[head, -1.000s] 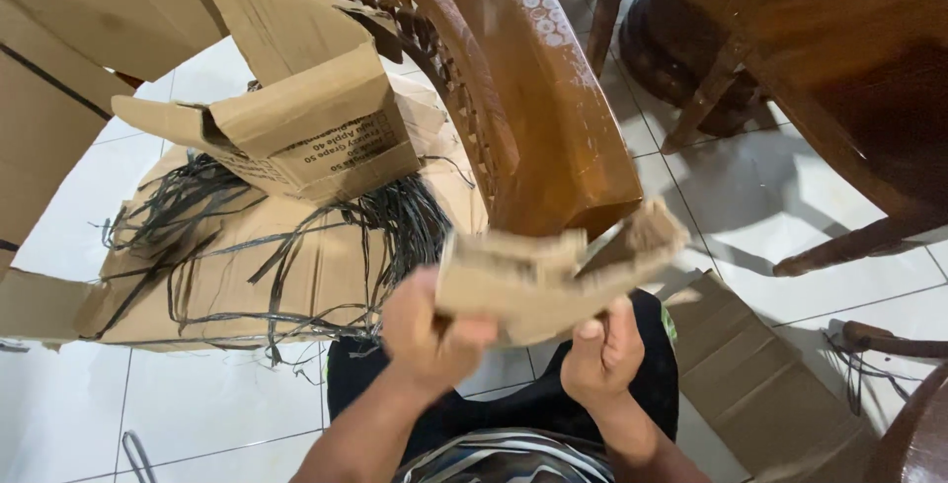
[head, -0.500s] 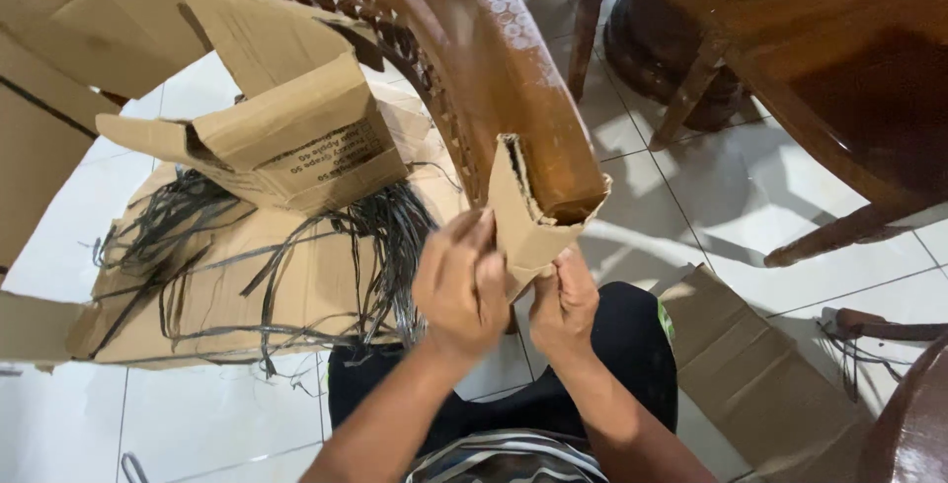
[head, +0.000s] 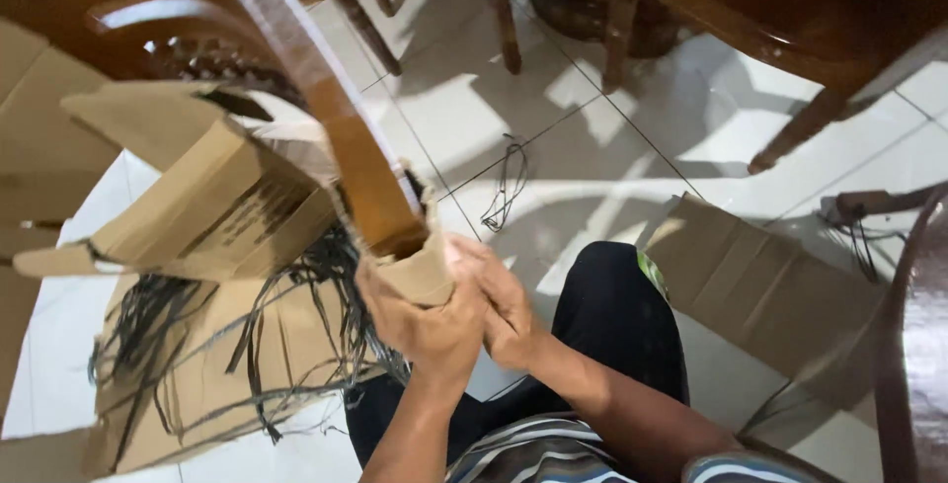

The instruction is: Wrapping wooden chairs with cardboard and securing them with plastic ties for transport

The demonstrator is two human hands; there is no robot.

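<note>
A curved brown wooden furniture arm [head: 336,118] slants down from the upper left, and its lower end sits inside a folded piece of brown cardboard [head: 420,271]. My left hand [head: 420,330] grips the cardboard from below and the left. My right hand [head: 499,300] presses against it from the right, fingers closed around the wrap. Both hands touch each other under the arm's tip.
An open cardboard box [head: 197,201] and flattened cardboard [head: 197,364] with tangled black plastic straps [head: 286,295] lie on the left. Another flat cardboard piece [head: 760,285] lies at right on the white tiled floor [head: 583,157]. Dark wooden chair legs [head: 499,9] stand behind.
The cardboard went from held loose in the air to wrapped over the wooden arm's end. My hands closed together beneath it, and the view swung to the left.
</note>
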